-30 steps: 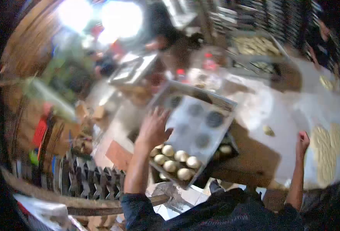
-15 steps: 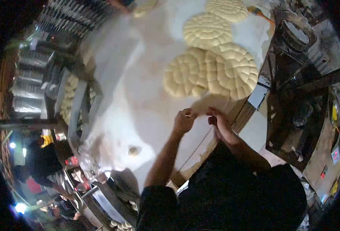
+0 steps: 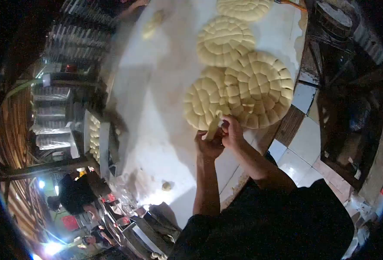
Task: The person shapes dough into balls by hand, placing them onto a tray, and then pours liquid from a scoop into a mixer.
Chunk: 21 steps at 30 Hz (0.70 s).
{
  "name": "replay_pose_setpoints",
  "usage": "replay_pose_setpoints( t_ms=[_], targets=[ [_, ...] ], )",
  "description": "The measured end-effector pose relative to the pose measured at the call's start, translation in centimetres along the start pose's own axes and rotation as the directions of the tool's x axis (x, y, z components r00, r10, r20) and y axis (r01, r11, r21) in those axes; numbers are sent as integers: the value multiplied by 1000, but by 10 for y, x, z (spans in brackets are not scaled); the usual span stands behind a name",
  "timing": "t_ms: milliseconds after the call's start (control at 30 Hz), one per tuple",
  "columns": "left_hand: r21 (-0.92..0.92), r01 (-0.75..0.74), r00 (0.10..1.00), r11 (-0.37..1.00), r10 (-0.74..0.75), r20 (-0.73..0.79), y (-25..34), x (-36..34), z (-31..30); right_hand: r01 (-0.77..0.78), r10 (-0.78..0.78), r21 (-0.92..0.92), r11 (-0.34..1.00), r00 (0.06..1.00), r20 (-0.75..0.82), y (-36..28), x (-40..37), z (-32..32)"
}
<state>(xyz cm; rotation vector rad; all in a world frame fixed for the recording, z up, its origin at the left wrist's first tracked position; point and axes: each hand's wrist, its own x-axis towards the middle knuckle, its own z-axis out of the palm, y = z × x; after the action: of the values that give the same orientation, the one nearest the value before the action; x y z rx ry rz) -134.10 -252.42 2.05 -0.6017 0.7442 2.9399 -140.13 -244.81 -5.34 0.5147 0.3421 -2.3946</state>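
Note:
A strip-like piece of pale dough stands between my two hands at the near edge of the scored dough rounds. My left hand is closed around its lower end, palm up. Beside it, my right hand has its fingers pinched at the dough's upper part; the exact contact is partly hidden. Just beyond lie a left dough round and a larger right dough round, both cut into many small pieces and touching each other.
Farther up the floured table lie another cut round and a top round. A small dough lump sits near the left edge. A tray of dough balls stands at left. Other people are at lower left.
My hands were apart near the table edge, with no dough visible in them. Now they are together at the rounds, holding a dough piece. The camera view has shifted too.

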Motion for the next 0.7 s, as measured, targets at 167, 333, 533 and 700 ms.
replay_pose_setpoints(
  t_ms=[167,333,533,700],
  targets=[
    [-208,99,983,973,-128,-132,-7,23,-31,-39,-30,-160,986,911,-410,-1,7,43],
    [262,-59,951,963,135,-280,-30,-5,-40,117,-250,-276,954,818,-517,17,-39,40],
    [744,-138,724,654,579,-374,-81,-93,-75,206,-342,-404,891,890,-301,59,-120,-12],
    [860,-108,657,499,685,-315,-105,-195,-66,90,-285,-576,812,923,-257,95,-149,-112]
  ],
)
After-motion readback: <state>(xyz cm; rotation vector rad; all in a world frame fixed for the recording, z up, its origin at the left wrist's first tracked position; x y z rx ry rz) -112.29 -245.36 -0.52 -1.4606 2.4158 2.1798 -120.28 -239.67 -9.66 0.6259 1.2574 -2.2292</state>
